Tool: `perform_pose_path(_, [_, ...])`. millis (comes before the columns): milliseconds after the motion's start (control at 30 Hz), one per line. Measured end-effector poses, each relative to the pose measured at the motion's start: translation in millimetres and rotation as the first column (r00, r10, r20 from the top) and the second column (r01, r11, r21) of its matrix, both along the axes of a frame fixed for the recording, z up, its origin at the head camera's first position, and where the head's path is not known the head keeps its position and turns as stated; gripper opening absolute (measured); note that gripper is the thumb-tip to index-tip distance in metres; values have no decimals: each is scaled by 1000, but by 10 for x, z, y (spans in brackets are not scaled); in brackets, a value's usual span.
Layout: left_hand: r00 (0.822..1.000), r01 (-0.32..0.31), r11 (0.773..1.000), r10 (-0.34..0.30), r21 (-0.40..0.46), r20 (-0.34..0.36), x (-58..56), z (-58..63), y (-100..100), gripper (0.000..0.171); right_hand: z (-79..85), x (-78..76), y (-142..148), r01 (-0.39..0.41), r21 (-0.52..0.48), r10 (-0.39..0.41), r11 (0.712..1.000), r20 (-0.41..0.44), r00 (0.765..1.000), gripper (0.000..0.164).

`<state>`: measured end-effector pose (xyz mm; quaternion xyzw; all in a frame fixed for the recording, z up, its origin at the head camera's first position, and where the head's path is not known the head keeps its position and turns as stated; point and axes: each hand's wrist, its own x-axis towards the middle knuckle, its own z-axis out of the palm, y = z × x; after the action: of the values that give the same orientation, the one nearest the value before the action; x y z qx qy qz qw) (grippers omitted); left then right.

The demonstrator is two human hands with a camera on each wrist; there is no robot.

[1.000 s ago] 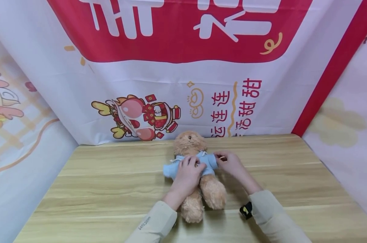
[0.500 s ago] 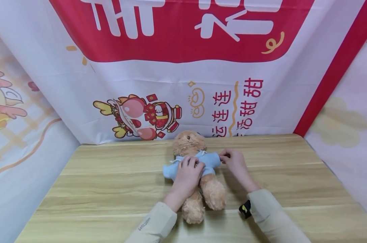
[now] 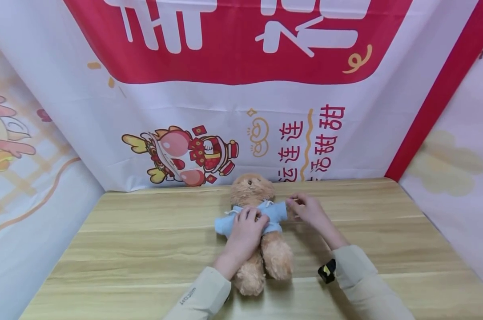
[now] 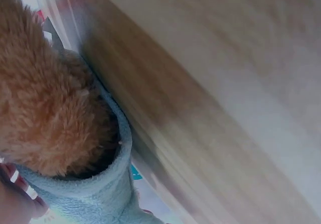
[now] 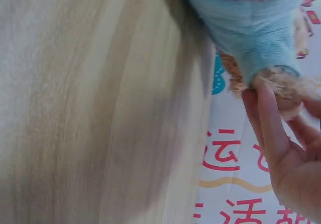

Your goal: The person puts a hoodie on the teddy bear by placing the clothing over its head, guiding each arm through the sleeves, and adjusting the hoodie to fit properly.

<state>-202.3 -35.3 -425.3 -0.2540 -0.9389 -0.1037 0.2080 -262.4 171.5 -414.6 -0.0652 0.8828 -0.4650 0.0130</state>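
A brown teddy bear point(image 3: 251, 189) in a light blue drawstring top point(image 3: 274, 212) lies on its back, head toward the printed backdrop. My left hand point(image 3: 246, 229) holds the bear across its belly, fingers bent over the front of the top. In the left wrist view, furry legs point(image 4: 55, 98) come out of the top's hem, and only part of that hand shows at the lower left. At the sleeve on the right, my right hand point(image 3: 308, 211) pinches the arm's end. The right wrist view shows a furry paw point(image 5: 281, 86) between its thumb and fingers, just outside the cuff.
The wooden table point(image 3: 153, 249) carries the bear near its back edge. Behind it hangs a white and red printed cloth point(image 3: 201, 98), with further printed cloths at both sides. A black strap with a yellow part point(image 3: 327, 271) sits at the right sleeve.
My right hand first moves outward with the sleeve, then the sleeve draws back a little and the paw shows by the fingers. The left hand stays on the belly; the bear's legs shift slightly left.
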Motion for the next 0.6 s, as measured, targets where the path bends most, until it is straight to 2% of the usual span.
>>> perform_pose_path(100, [1000,-12,1000,12,-3,-4,-2,10,1,16,8,24,3,-40,16,41,999,-28,999,33])
perform_pose_path(300, [999,-5,1000,5,-12,-34,-12,-8,13,15,-25,-1,13,76,-3,-76,997,-69,995,14])
perform_pose_path(400, [999,8,1000,-9,-7,-48,-11,-11,10,14,-45,-23,3,106,13,-105,994,-90,990,12])
perform_pose_path(500, [999,18,1000,-17,16,-30,-1,7,-7,14,-39,-14,-54,110,31,-106,993,-107,989,21])
perform_pose_path(600, [1000,14,999,-16,45,27,-1,36,-24,21,5,31,-181,93,-21,-95,995,-195,976,36])
